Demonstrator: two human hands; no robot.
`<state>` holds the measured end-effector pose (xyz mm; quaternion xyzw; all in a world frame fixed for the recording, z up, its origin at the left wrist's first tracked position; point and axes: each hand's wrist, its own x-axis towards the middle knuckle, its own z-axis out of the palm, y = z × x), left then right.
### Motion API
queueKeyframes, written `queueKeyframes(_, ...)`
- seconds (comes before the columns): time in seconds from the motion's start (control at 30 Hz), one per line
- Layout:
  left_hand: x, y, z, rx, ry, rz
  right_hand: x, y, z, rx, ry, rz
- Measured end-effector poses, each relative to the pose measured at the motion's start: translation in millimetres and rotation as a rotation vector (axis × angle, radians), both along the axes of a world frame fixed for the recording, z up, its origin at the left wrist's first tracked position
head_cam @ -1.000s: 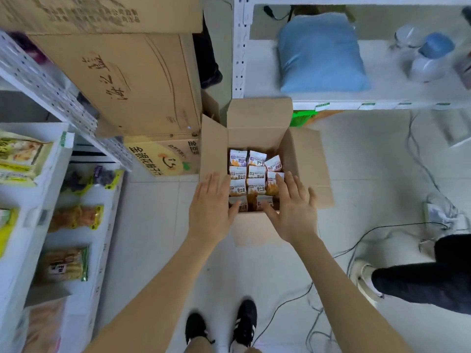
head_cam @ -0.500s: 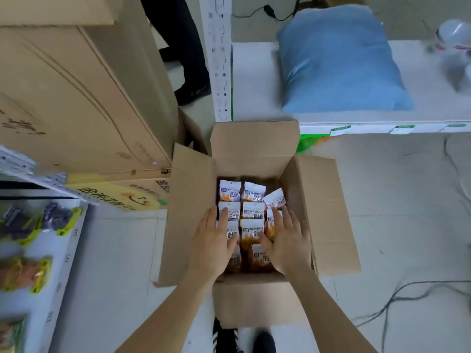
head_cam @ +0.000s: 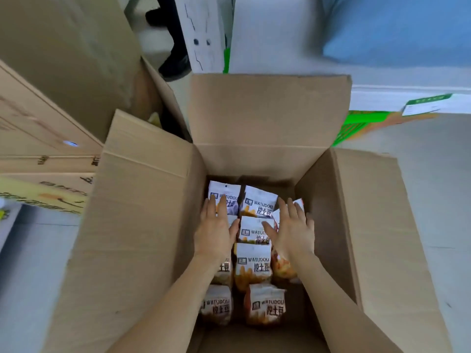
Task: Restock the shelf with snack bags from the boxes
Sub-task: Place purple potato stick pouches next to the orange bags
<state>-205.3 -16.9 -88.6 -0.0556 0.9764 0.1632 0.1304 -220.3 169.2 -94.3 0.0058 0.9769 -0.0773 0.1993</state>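
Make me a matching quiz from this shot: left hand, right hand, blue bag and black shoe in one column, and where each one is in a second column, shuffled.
Things:
1. left hand
2. right hand
3. blue bag
4. black shoe

Places:
A. on the white shelf, upper right
B. beyond the far flap of the open box
C. over the left column of snack bags
D. over the right column of snack bags

Pairs: 1-C, 2-D, 3-A, 4-B

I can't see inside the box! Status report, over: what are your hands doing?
Left hand and right hand open, down inside the box. Fingers flat over the snack bags, none gripped yet. Flaps out, nothing in the way.
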Motion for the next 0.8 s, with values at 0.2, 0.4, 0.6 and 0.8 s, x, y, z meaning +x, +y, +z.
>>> queueKeyframes(0.2, -34, -1, -70, 0.045, 0.054, 0.078, -39, -2, -62, -0.031, 0.031, -0.021)
queueKeyframes(0.4, -51, -8, -119, 0.107, 0.038, 0.226, -55, 0, -99, -0.064, 0.067, -0.114)
queueKeyframes(0.6, -58, -6, -135, 0.193, 0.074, 0.372, -67, -2, -110, -0.077, 0.038, -0.183)
queueKeyframes(0.8, -68, -7, -148, 0.209, 0.018, 0.436, -83, -11, -119, -0.090, 0.037, -0.170)
